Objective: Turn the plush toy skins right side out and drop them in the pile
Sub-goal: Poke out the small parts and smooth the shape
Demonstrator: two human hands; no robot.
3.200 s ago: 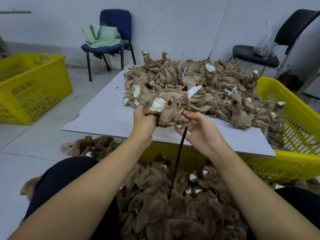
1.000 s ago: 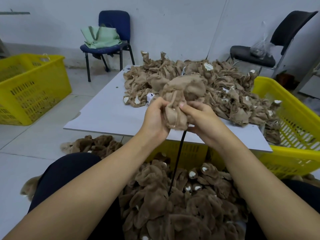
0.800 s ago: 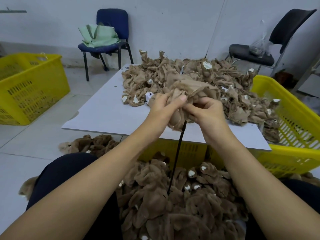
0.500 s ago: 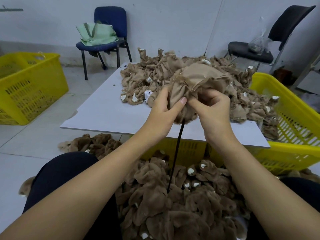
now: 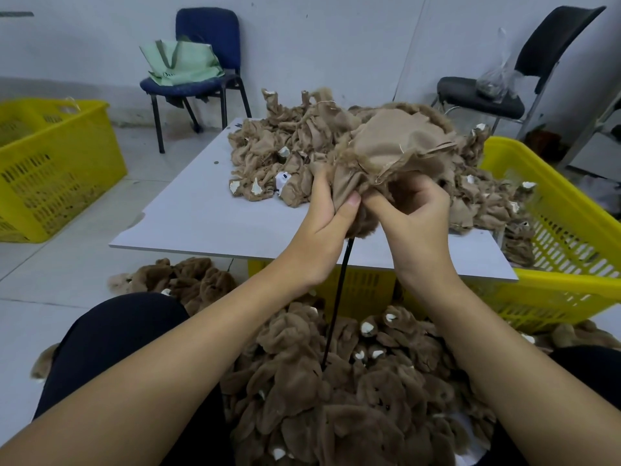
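Observation:
Above the front of the white table [image 5: 201, 216] I hold a tan plush skin [image 5: 393, 146], inside out, its smooth backing and raw seams showing. My left hand [image 5: 322, 227] pinches its lower edge between thumb and fingers. My right hand [image 5: 413, 213] grips the fabric just to the right, fingers curled into the skin. A thin black rod [image 5: 337, 304] stands up from the pile below into the skin. A heap of inside-out skins [image 5: 289, 153] covers the table's far right. Fluffy brown turned skins [image 5: 353, 381] are piled between my knees.
A yellow crate [image 5: 557, 210] stands under and right of the table, another yellow crate [image 5: 50, 163] at the far left. A blue chair [image 5: 201, 62] with a green bag and a black chair [image 5: 504, 92] stand by the wall. More brown skins [image 5: 181, 277] lie on the floor.
The skin has been lifted higher and pulled down over the rod, spreading wider on top. Both hands rose and closed in together at its lower edge.

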